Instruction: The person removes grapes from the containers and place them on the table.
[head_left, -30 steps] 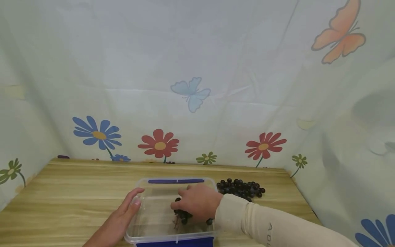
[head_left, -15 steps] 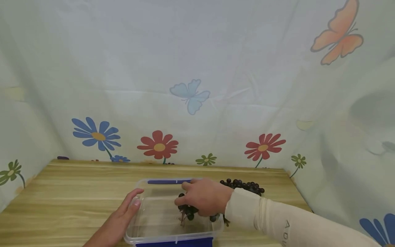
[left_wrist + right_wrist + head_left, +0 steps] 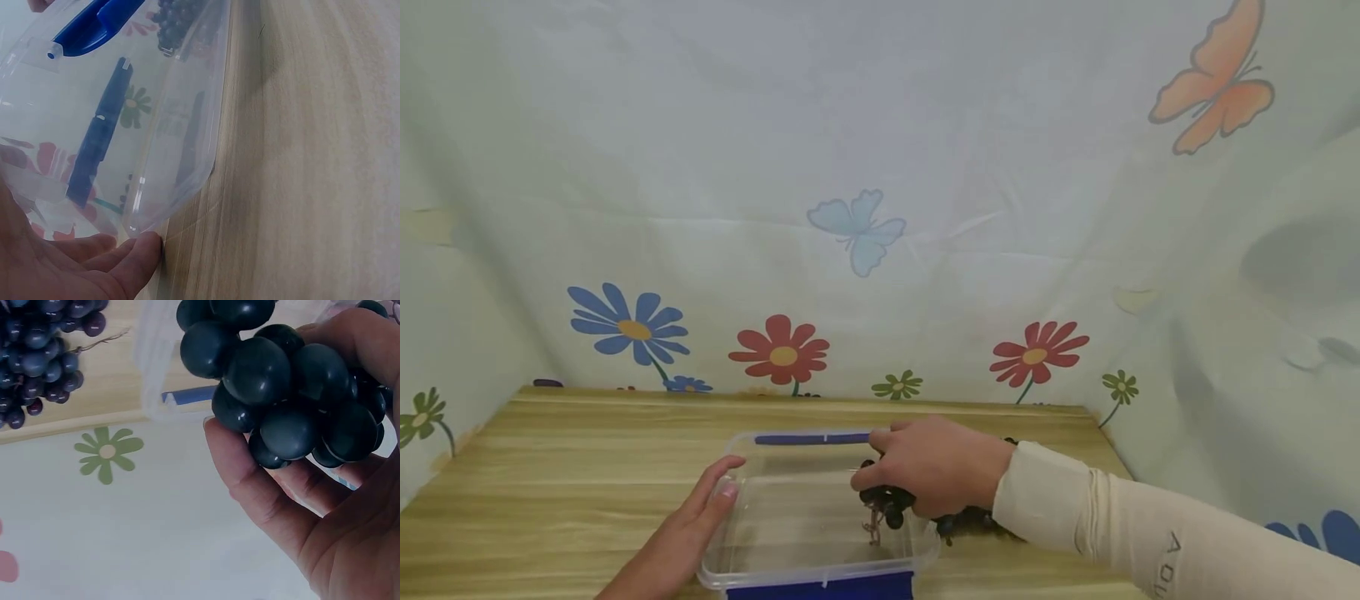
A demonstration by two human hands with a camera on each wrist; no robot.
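Note:
My right hand (image 3: 943,467) grips a bunch of dark grapes (image 3: 891,504) over the right part of a clear plastic box (image 3: 820,573). The bunch's bare stem points down. In the right wrist view, fingers wrap under the plump grapes (image 3: 287,394). My left hand (image 3: 681,529) rests against the box's left side with its fingers extended; in the left wrist view the fingertips (image 3: 147,250) touch the lower edge of the box's wall. A second dark mass of grapes (image 3: 966,523) lies on the table right of the box, partly hidden by my right hand and sleeve.
The box has blue latches (image 3: 820,588) at front and back. It stands on a wood-grain table (image 3: 587,467). A pale curtain (image 3: 700,125) printed with flowers and butterflies hangs behind and at both sides.
My right hand has moved to the right with the bunch, toward the box's right rim. My left hand keeps its place on the box. The other grapes are now more hidden by the right arm.

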